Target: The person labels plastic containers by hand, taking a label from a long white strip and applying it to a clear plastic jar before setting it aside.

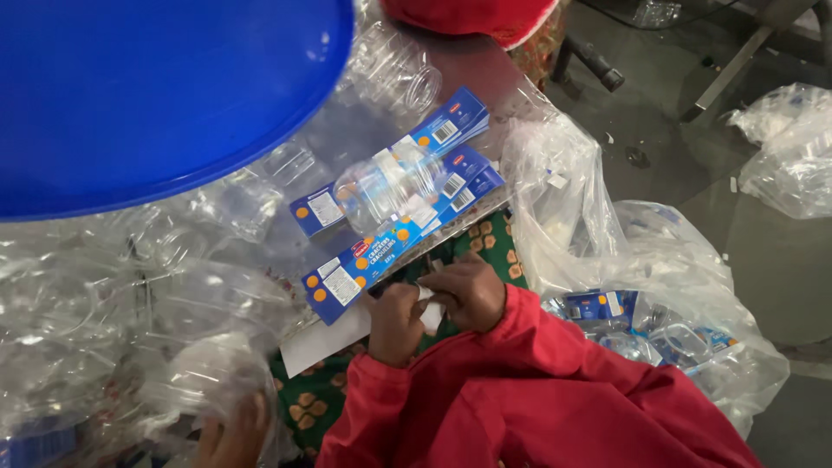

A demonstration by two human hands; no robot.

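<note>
My left hand [394,322] and my right hand [468,290], both in red sleeves, meet over a green patterned cloth [490,247]. Between their fingertips they pinch a small white paper piece [430,314]. A white sheet [322,340] lies just left of my left hand. Directly beyond the hands lie long blue printed labels [347,279] laid flat, with more blue labels [451,121] behind. A clear plastic jar [390,186] lies on its side across them.
A big blue lid [147,95] fills the upper left. Several clear plastic jars [113,321] are heaped at the left, where another person's hand [234,438] rests. Clear plastic bags [624,260] holding jars and labels sit on the right, with more bags [789,147] on the dark floor.
</note>
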